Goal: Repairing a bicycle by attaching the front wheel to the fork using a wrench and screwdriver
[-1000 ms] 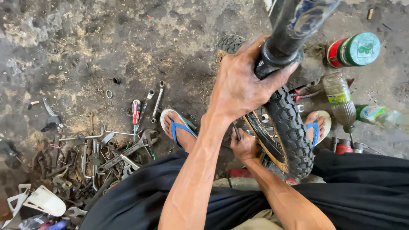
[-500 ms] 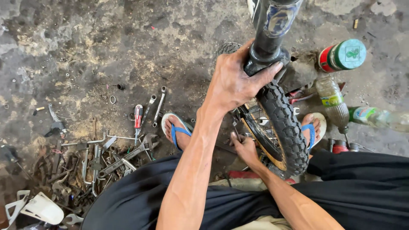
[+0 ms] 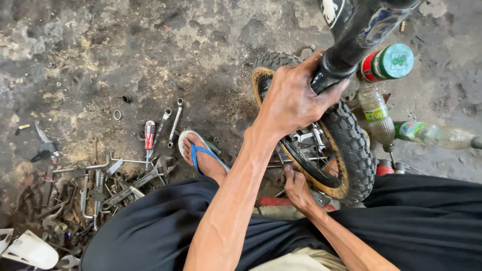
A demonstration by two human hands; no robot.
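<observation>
Currently, left hand [image 3: 296,100] clamps the black fork leg [image 3: 351,45]; right hand [image 3: 296,188] grips at the wheel [image 3: 346,145] hub, contents unclear. Wheel remains mounted; wrenches [image 3: 168,125] lie unused at center left.

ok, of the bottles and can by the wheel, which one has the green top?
The red can, nearest the left hand gripping the black tube. The two clear plastic bottles lying lower down have no green top.
</observation>
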